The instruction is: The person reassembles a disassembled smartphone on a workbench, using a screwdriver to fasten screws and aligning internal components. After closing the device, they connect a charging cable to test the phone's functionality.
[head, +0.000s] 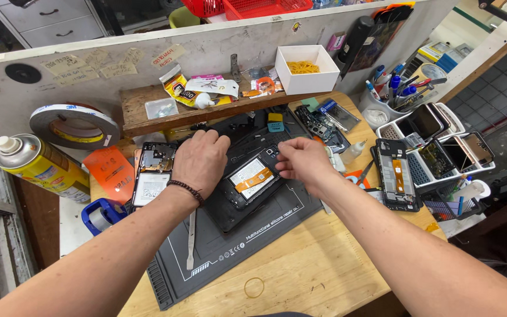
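An opened phone (253, 179) lay tilted on a dark mat (230, 246) in the middle of the wooden worktop (318, 270), its white-labelled battery crossed by an orange strip. The left hand (199, 161) lay palm down on the phone's left edge, fingers loosely bent and pressing on it rather than closed round it. The right hand (305, 164) hovered at the phone's far right corner with thumb and forefinger pinched together; whether they held anything was too small to tell.

Just left of the left hand lay a second opened phone (151, 176), partly off the mat, beside an orange tag (110, 170). Further left stood a yellow spray can (39, 167) on its side and a large roll of tape (74, 126). A blue tape dispenser (101, 214) sat at the near left edge of the worktop.

On a wooden shelf (142, 111) against the far partition lay a yellow packet (180, 91), a white packet (218, 87) and a white box (306, 70) of yellow rubber bands. Paper notes (77, 67) were stuck on the partition above.

To the right, a phone frame (397, 173) lay near the worktop's edge, touching a white basket (435, 149) crowded with phones. A metal pry tool (192, 240) lay on the mat near the left wrist. The nearest part of the worktop held only one rubber band (254, 287), leaving open room there.
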Tool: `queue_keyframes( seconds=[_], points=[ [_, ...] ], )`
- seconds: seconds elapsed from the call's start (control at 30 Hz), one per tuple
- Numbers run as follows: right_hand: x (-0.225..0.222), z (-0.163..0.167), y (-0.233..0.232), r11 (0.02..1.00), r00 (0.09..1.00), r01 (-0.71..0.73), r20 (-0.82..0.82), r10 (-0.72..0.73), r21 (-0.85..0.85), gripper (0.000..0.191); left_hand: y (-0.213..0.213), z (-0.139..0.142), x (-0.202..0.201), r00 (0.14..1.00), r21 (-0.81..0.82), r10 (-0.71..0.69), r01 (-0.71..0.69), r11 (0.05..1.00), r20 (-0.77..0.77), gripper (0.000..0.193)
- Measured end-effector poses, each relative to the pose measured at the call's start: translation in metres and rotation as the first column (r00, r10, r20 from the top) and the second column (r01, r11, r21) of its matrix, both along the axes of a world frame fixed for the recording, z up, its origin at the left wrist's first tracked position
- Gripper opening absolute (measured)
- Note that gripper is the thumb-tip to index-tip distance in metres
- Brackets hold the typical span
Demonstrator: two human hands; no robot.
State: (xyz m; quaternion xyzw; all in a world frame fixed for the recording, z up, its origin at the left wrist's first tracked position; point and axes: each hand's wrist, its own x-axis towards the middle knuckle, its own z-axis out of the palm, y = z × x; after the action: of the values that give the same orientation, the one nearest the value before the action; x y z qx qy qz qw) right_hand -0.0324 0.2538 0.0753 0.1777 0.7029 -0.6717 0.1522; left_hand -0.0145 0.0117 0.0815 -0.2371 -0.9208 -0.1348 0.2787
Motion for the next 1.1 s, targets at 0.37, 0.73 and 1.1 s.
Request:
queue_keyframes(
  seconds=[0.37,0.73,1.1],
  points=[
    [-0.002,-0.005,0.017,0.955,0.995,0.08,0.085,-0.058,-0.286,0.033,0.033,0.007,0.027,0.977,0.028,-0.211,0.211,0.977,-0.011,0.011],
    [-0.018,-0.038,0.024,0.997,0.997,0.062,-0.043,-0.06,0.053,0.037,0.057,0.007,0.05,0.88,0.04,-0.01,-0.011,0.999,0.475,0.055],
    [-0.019,-0.05,0.017,0.819,0.967,-0.005,-0.206,0.151,0.574,0.041,0.054,-0.005,0.052,0.818,-0.055,0.027,0.005,0.998,0.575,0.064]
  ],
)
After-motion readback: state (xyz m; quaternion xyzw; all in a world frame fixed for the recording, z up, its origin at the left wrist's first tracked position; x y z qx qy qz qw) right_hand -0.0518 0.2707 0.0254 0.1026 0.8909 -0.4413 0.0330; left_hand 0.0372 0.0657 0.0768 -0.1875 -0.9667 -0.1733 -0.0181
